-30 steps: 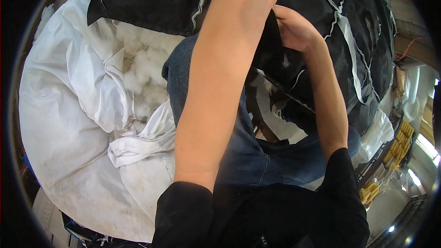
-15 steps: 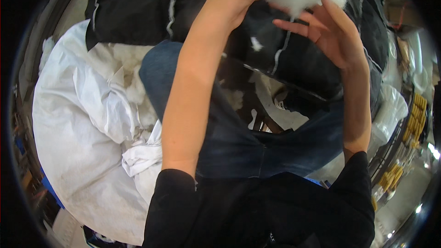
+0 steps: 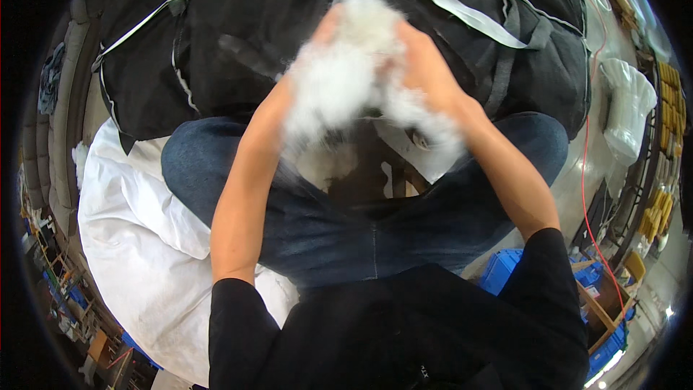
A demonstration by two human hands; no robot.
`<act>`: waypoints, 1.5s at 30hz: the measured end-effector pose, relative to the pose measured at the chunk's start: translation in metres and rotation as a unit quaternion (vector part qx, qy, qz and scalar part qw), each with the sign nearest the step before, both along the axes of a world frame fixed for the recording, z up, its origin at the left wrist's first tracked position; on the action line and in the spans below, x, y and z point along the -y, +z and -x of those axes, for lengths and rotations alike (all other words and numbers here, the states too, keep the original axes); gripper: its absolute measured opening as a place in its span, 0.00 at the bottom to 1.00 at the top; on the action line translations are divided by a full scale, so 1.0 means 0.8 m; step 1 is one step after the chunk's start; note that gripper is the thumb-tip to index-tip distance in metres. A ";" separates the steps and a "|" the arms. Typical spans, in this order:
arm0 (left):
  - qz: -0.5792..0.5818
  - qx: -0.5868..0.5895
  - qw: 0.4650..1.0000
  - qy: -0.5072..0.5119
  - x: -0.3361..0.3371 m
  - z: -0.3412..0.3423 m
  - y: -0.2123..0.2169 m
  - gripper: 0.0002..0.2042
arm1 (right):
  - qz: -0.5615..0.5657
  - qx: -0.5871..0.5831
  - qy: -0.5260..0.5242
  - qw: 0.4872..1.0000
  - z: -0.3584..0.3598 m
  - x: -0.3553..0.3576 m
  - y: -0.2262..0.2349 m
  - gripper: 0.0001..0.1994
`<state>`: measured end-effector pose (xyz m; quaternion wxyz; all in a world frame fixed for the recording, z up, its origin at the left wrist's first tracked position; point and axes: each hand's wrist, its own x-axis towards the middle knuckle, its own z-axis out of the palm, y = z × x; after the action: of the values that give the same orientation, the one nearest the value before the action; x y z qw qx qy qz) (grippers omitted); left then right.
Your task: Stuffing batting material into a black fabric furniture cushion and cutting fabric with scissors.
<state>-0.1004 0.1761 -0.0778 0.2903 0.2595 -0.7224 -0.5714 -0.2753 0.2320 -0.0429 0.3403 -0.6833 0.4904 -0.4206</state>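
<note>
A big loose clump of white fibre stuffing (image 3: pixel 345 65) is between my hands, blurred by motion, with tufts hanging down on both sides. My left hand (image 3: pixel 326 29) grips its left side, and most of the fingers are buried in the fluff. On the opposite side my right hand (image 3: pixel 415 50) has hold of the same clump, its fingertips hidden too. Behind and beneath the hands spreads a large black fabric cushion cover (image 3: pixel 238 43) with white seams. A pale strap (image 3: pixel 440 0) lies across its top.
Beside my left knee a big white cloth sack (image 3: pixel 144 267) bulges outward. To the right are a plastic-wrapped bundle (image 3: pixel 626 108), a red cable (image 3: pixel 586 173), blue crates (image 3: pixel 502 269) and stacked yellow pieces (image 3: pixel 670 105). A grey padded piece (image 3: pixel 68 123) stands at far left.
Both hands have come down and nearer to me with the stuffing. My right hand, with fingers spread before, now presses into the clump. The view has shifted, showing more of the black cover.
</note>
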 end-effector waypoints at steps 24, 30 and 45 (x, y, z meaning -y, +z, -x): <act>0.014 -0.378 0.784 0.493 0.110 -0.129 0.042 0.10 | -0.078 0.236 -0.133 0.960 0.037 0.045 0.011 0.12; -0.087 -0.394 0.819 0.408 0.110 -0.152 0.077 0.07 | 0.120 -0.105 -0.060 0.985 -0.044 0.064 0.013 0.17; -0.070 -0.524 0.695 0.486 0.111 -0.198 0.098 0.11 | 0.242 -0.357 0.180 0.884 -0.186 0.147 -0.064 0.28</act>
<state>0.0581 0.0871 0.0002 0.8404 0.2524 -0.1841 -0.4428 -0.1267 0.1146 -0.0945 0.0362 -0.9249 0.3298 -0.1856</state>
